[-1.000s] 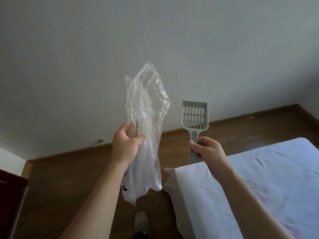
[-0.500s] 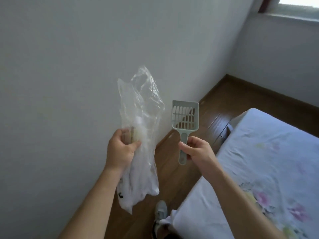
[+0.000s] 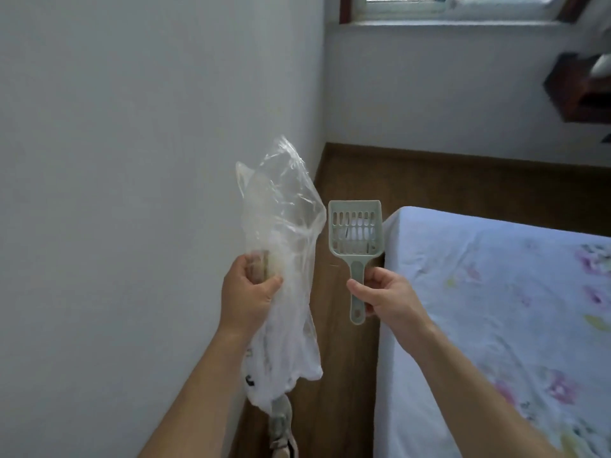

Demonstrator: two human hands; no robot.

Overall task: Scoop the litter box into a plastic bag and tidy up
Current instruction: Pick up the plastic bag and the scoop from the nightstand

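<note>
between the two raised hands and the white wall, the plastic bag (image 3: 283, 259) hangs crumpled and clear. the left hand (image 3: 246, 297) grips it near the middle, with the fingers curled round the gathered plastic and the thumb pressed on the front. one part of the bag stands up above this hand and the other part falls down below the wrist, in front of the left forearm. just to the right of the bag, not touching it, is the litter scoop (image 3: 355, 241), pale green, upright, with its slotted head on top. the right hand (image 3: 385, 297) holds the scoop by the handle; the thumb lies across the front of the handle and the other fingers are curled behind it. the end of the handle sticks out below this hand. both forearms come up from the bottom edge, a little apart, the wrists about level.

under the hands is a strip of wooden floor (image 3: 344, 375), and a shoe (image 3: 281, 424) shows below the bag. right of the right hand is a bed (image 3: 496, 309) with a pale flowered sheet. far above the hands is a window (image 3: 446, 4).
</note>
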